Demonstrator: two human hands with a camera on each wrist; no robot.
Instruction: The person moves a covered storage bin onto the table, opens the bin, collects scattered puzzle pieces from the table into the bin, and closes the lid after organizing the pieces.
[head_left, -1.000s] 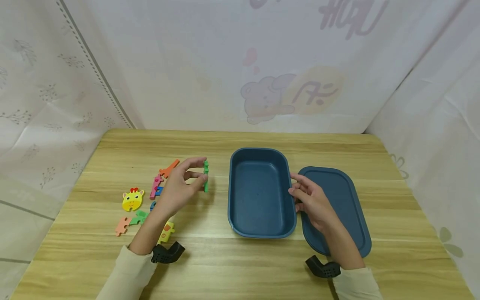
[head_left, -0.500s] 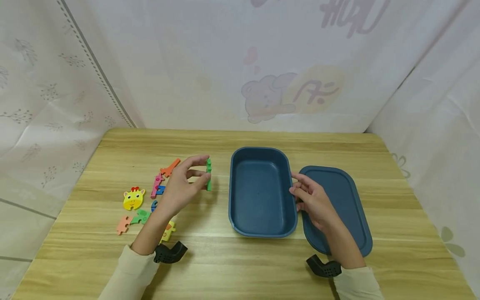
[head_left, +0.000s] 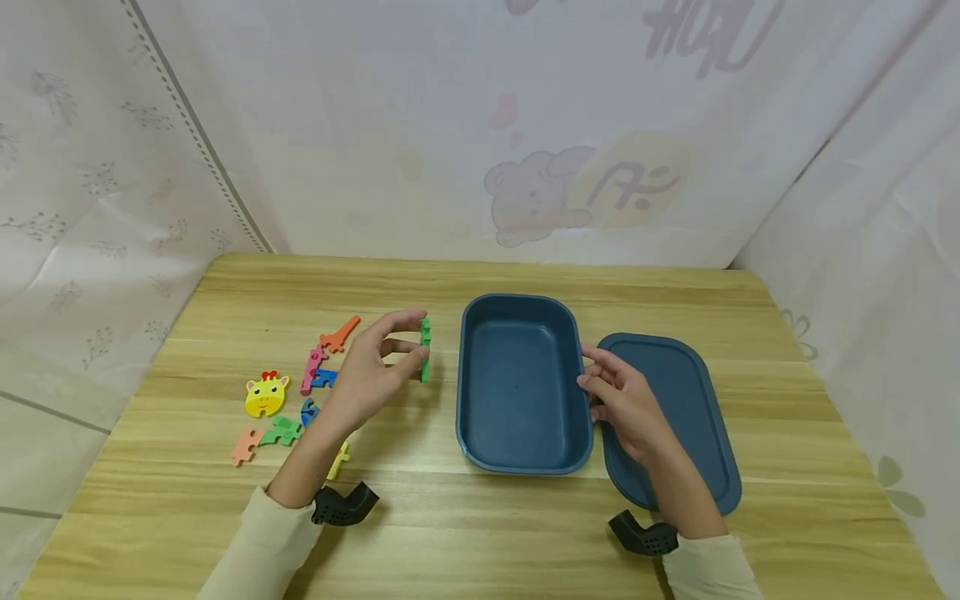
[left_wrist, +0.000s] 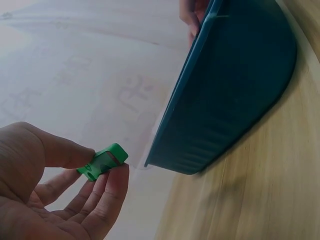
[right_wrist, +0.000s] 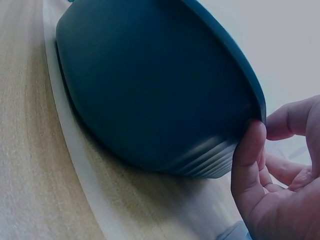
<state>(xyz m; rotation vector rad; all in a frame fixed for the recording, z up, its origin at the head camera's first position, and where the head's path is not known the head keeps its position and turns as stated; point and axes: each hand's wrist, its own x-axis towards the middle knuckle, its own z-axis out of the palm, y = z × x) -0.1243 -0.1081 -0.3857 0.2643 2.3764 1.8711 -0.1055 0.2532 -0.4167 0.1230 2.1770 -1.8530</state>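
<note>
My left hand (head_left: pixel 375 371) pinches a green puzzle piece (head_left: pixel 425 350) between thumb and fingertips, above the table and left of a dark blue plastic box (head_left: pixel 517 383). In the left wrist view the piece (left_wrist: pixel 104 161) has a printed side and stands apart from the box wall (left_wrist: pixel 225 85). At the box's right side my right hand (head_left: pixel 622 400) grips the rim, thumb and fingers close together, as the right wrist view shows at the rim (right_wrist: pixel 262 100). The inside of the box holds nothing visible.
Left of the box lie a giraffe-head piece (head_left: pixel 266 395) and several coloured puzzle pieces, among them orange (head_left: pixel 341 333), pink (head_left: pixel 313 369) and green (head_left: pixel 282 431). A yellow piece (head_left: pixel 340 461) is partly behind the left wrist. The blue lid (head_left: pixel 682 400) lies under the right forearm.
My left hand has shifted a little to the right with the green puzzle piece, closer to the box. The right hand stays at the box rim.
</note>
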